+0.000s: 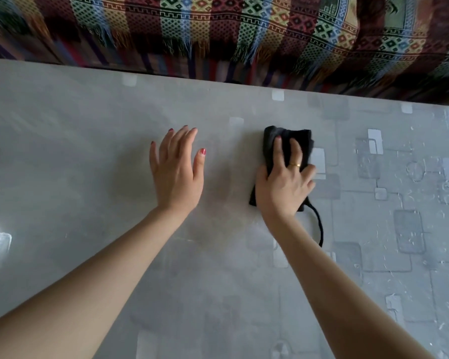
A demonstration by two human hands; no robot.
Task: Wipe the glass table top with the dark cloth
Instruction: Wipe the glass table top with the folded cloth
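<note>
Pressing dark cloth [287, 154] — right hand [283, 185] flat.

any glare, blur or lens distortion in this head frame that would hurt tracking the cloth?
Head view: bright glare patch on the glass table top at its left edge; the fringed woven throw along the top is motion-smeared and bowed by the wide-angle lens; the dark cloth under the right hand stays sharp with strong contrast; left hand casts only a faint, soft shadow.
</note>
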